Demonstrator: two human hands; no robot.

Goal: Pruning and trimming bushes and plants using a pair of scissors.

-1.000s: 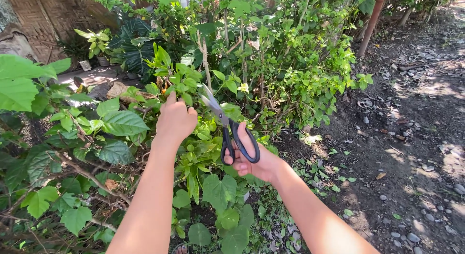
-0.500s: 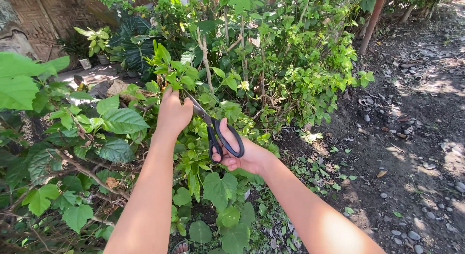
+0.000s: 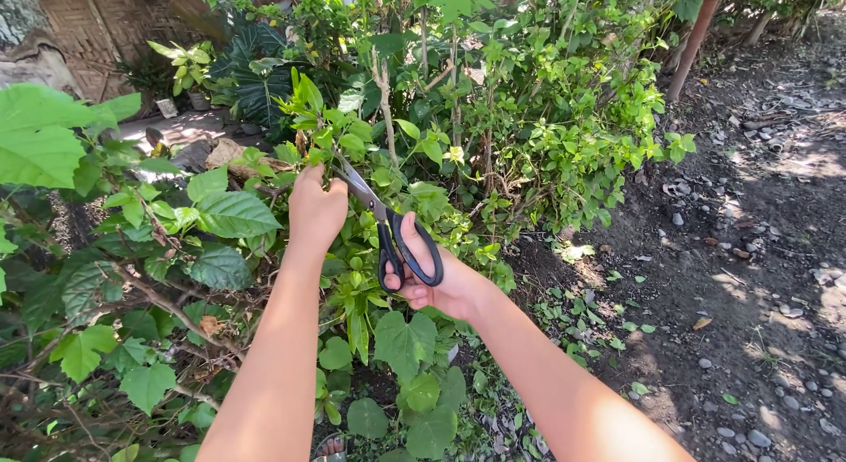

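Scissors (image 3: 392, 233) now closer to left hand (image 3: 316, 208) (blades at stem).

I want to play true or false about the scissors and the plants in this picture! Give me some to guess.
1. The right hand holds black-handled scissors. True.
2. The left hand is resting on the ground. False: it grips a leafy stem up in the bush.
3. The scissor blades point toward the left hand. True.
4. The ground on the right is covered in grass. False: it is dark soil with small stones.
5. A woven wall stands at the back left. True.
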